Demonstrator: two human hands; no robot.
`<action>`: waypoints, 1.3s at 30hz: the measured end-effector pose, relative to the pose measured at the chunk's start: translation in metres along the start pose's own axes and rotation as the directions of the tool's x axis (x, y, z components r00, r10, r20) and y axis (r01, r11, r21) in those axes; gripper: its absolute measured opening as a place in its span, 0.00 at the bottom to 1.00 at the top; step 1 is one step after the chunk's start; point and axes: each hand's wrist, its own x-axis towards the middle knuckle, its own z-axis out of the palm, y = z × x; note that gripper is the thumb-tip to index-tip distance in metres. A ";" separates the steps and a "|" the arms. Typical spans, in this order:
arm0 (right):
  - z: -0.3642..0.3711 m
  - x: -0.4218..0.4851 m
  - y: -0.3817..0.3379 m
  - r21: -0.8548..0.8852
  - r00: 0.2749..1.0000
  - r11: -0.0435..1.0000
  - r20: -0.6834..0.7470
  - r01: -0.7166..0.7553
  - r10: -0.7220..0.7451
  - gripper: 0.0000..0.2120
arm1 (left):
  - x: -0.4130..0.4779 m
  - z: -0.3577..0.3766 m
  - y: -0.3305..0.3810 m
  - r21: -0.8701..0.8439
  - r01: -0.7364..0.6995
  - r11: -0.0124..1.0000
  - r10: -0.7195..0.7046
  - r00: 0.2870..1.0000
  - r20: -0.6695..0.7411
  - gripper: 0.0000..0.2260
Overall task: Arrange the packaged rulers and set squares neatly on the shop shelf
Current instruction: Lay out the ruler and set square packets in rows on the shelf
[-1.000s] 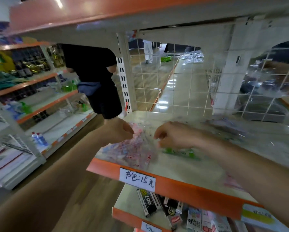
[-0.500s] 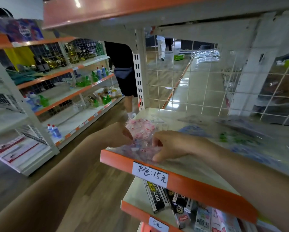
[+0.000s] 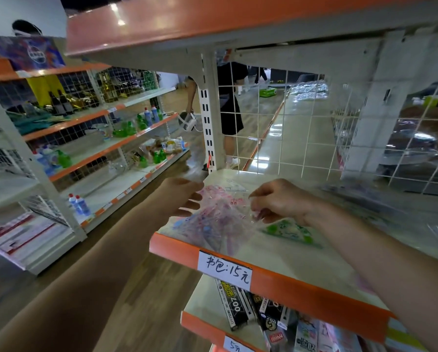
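Left hand (image 3: 185,196): grips pink pack (image 3: 220,212) by its left edge.
Right hand (image 3: 276,201): pinches its right edge.
Pack: front-left of shelf (image 3: 276,252).
Done: green pack (image 3: 289,231) lies flat beside it.
Outstanding: pink pack unplaced; blurred packs (image 3: 365,207) rightward appear unsorted.

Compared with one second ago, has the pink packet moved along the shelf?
No. The pink packet still lies at the left end of the shelf, just behind the price label.
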 end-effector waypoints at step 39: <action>-0.143 -0.129 0.064 -0.731 0.887 0.659 -0.408 -0.174 -0.218 0.15 | -0.026 0.206 0.103 0.068 -0.370 0.926 0.266 0.771 0.578 0.04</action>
